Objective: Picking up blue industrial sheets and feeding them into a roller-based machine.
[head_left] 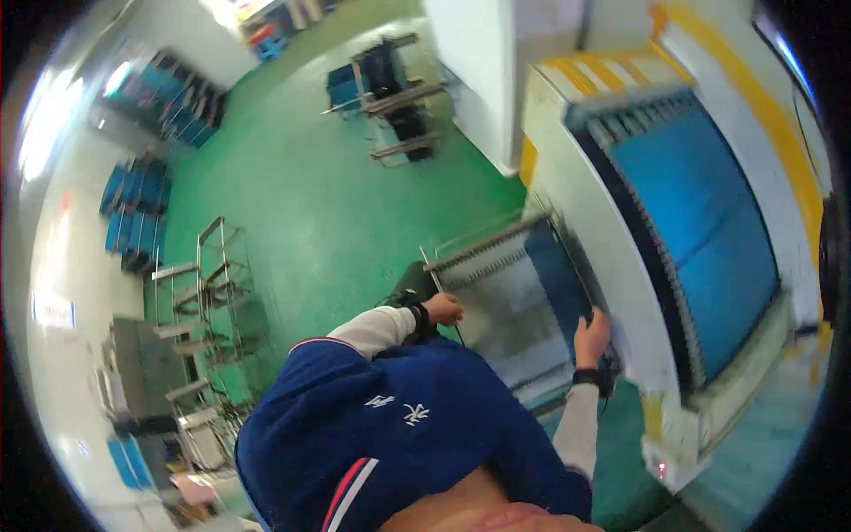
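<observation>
A metal slotted rack (496, 266) with a blue side wall stands on the green floor in front of me, close against a large white machine (612, 257) with a blue front panel. My left hand (441, 309) grips the rack's left upper edge; a dark strap is on that wrist. My right hand (592, 337) holds the rack's right side, next to the machine's white frame, and also wears a dark wristband. Both sleeves are white under a dark blue vest.
Metal wire carts (208, 293) stand to the left on the green floor (310, 177). Stacks of blue crates (133, 213) line the left wall. Another loaded cart (394, 97) stands farther off, beside a white pillar (479, 80).
</observation>
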A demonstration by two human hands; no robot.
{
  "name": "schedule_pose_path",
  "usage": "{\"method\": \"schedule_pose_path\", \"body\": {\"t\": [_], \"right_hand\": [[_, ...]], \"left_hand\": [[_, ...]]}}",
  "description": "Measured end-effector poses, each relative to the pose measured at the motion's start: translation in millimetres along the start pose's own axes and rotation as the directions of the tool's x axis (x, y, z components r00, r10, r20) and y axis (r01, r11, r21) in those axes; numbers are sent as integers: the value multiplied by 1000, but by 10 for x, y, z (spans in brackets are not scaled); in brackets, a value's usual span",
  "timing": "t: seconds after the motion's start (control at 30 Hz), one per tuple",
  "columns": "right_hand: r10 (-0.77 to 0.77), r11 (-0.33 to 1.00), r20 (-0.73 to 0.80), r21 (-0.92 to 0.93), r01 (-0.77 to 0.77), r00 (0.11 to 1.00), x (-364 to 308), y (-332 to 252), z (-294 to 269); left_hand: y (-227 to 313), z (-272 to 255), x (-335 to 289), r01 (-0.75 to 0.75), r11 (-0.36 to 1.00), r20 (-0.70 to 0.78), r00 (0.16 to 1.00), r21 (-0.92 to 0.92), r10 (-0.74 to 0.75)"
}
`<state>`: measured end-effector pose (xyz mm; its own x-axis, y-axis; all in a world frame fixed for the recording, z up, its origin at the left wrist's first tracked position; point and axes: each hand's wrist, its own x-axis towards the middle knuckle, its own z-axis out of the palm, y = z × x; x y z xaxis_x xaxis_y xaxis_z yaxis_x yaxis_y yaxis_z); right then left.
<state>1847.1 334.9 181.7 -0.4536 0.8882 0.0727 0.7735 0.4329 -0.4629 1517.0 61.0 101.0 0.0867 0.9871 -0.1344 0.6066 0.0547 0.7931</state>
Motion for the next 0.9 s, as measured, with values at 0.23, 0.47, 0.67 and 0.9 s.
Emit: {"method": "schedule_pose_path", "body": {"t": [0.23, 0.47, 0.67, 0.9], "right_hand": [[5, 978, 221, -204, 41, 975, 272, 227, 383], [-19, 961, 199, -267, 73, 980, 264, -196, -79], [-116, 952, 47, -279, 124, 992, 300, -614, -993], [103, 994, -80, -11, -105, 991, 34, -947, -2114]], "left_hand": [[129, 15, 35, 465, 87, 299, 689, -881, -660], [162, -61, 70, 462, 22, 341, 686, -887, -643], [222, -100, 192, 472, 150, 291, 732, -869, -616], [847, -244, 593, 461, 252, 319, 834, -851, -450]]}}
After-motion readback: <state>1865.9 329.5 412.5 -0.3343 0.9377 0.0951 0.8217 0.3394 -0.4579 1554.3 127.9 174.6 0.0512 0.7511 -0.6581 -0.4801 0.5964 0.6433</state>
